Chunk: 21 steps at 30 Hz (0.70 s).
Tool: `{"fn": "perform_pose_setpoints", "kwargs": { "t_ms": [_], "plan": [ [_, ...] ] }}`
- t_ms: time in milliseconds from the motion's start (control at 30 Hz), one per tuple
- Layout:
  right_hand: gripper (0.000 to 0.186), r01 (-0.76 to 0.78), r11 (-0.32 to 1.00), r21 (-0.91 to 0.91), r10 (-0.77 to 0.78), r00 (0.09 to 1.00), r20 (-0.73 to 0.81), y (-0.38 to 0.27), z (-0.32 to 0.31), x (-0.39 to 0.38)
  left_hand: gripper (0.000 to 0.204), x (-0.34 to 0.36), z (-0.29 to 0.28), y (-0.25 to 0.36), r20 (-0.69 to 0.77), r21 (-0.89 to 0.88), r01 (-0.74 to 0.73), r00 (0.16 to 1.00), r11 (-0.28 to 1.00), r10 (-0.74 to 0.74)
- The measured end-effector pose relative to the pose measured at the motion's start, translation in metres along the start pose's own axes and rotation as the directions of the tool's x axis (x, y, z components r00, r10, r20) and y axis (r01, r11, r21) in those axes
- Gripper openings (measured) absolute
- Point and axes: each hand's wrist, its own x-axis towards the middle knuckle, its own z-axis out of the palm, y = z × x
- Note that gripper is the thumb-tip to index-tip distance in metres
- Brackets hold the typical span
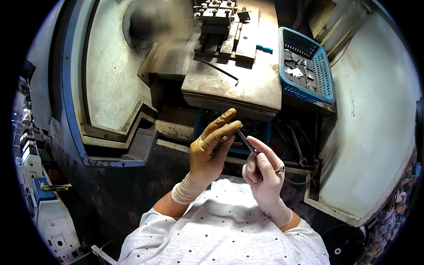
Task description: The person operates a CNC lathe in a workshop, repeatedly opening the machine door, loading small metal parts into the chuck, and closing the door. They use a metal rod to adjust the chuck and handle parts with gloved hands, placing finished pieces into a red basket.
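In front of my chest, my left hand (214, 143) wears a pale glove with brown-stained fingers. Its thumb and a finger press together near a small pale edge, too small to name. My right hand (267, 174), in a whitish glove, is closed around a slim dark metal rod (248, 143). The rod slants up to the left, its upper end meeting the left fingertips. A round shiny metal end shows below the right thumb. Beyond the hands, a dark L-shaped hex key (221, 72) lies on the flat metal machine bed (207, 86).
A bolted tool block (216, 20) stands on the bed, with a blurred round chuck (154, 22) to its left. At the right, a blue plastic basket (329, 81) holds several flat grey metal pieces. A wrench (298, 145) lies below it. Pale machine panels flank both sides.
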Motion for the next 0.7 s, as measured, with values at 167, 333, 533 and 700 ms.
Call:
{"fn": "perform_pose_setpoints", "kwargs": {
  "t_ms": [167, 333, 533, 700],
  "plan": [
    [0.03, 0.091, 0.982, 0.165, -0.098, 0.995, 0.034, 0.013, -0.015, -0.004, 0.024, -0.003, 0.004, 0.009, 0.079, 0.257, -0.217, 0.976, 0.942, 0.203],
    [0.044, 0.785, 0.255, -0.565, -0.322, 0.62, 0.716, -0.012, -0.051, 0.013, 0.029, -0.01, 0.003, 0.013, 0.167, 0.266, -0.271, 0.958, 0.925, 0.232],
    [0.052, 0.795, 0.167, -0.584, -0.517, 0.575, 0.634, -0.012, -0.054, 0.01, 0.055, -0.009, 0.005, 0.02, 0.341, 0.246, -0.236, 0.929, 0.94, 0.144],
    [0.025, 0.851, -0.259, -0.456, -0.379, 0.345, 0.859, -0.028, -0.055, 0.007, 0.053, 0.001, -0.003, 0.021, 0.628, -0.059, 0.253, 0.762, 0.966, -0.161]
  ]
}}
